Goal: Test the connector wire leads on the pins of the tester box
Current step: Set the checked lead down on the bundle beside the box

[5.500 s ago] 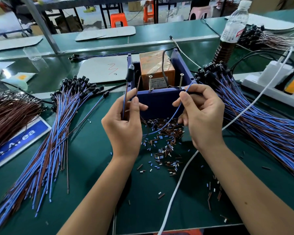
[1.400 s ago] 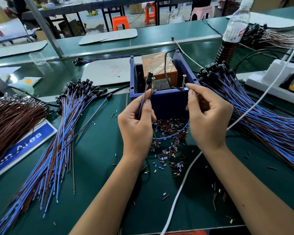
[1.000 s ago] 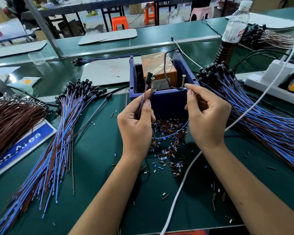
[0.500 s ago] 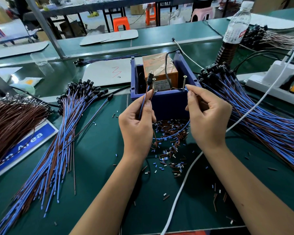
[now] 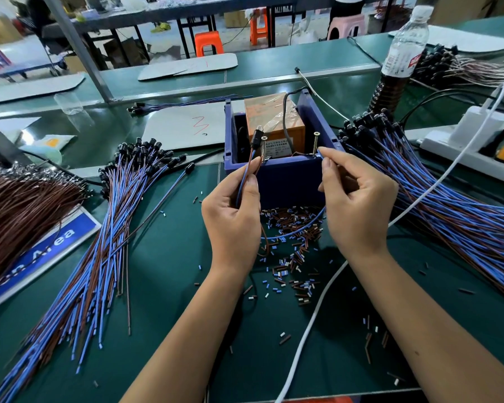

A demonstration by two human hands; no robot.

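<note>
Since half a second ago little has moved: left hand [image 5: 233,219] pinches the connector wire [image 5: 246,175], right hand [image 5: 355,205] pinches its blue lead at the right pin [image 5: 315,142] (test apparently ongoing).

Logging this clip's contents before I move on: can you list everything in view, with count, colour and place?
tester box: one, blue, centre
screw pins: two, brass, box front
orange block: one, inside box
held connector wire: one, blue and brown, black tip
wire bundles: many wires, blue-brown, left and right
brown wire pile: one, far left
insulation scraps: many, before box
bottle: one, clear, upper right
power strip: one, white, right
white cable: one, lower centre
left hand: holds wire
right hand: pinches lead at right pin
</note>
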